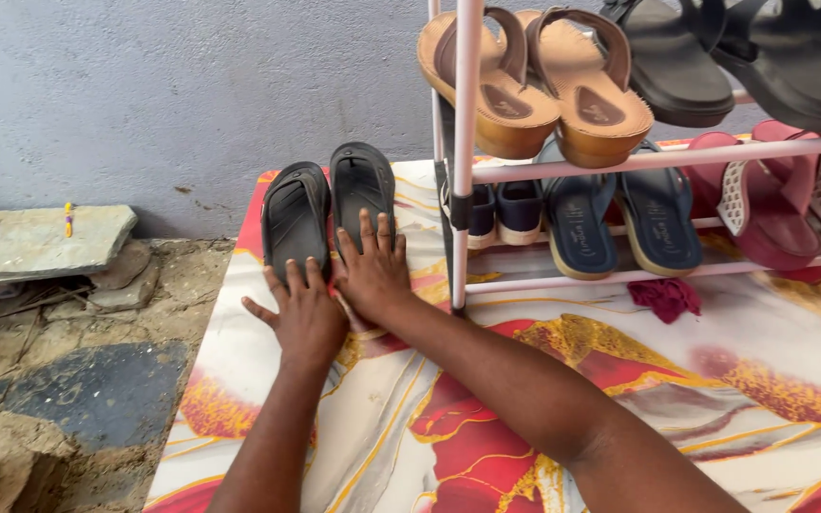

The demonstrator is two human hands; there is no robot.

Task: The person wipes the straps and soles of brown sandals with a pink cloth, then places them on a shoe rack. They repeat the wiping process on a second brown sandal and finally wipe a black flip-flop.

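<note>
Where hands point(339, 294) touch, black sandals point(330, 209)

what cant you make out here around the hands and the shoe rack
- Head view: heel ends of the black slippers, covered by the left hand and right hand.
- Black sandals and rack top: cut by the frame edge.
- Navy shoes: mostly behind the rack post.

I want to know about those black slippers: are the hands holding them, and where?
Nothing is gripped. The left hand lies flat on the heel end of the left black slipper, and the right hand lies flat on the heel end of the right black slipper.
</note>
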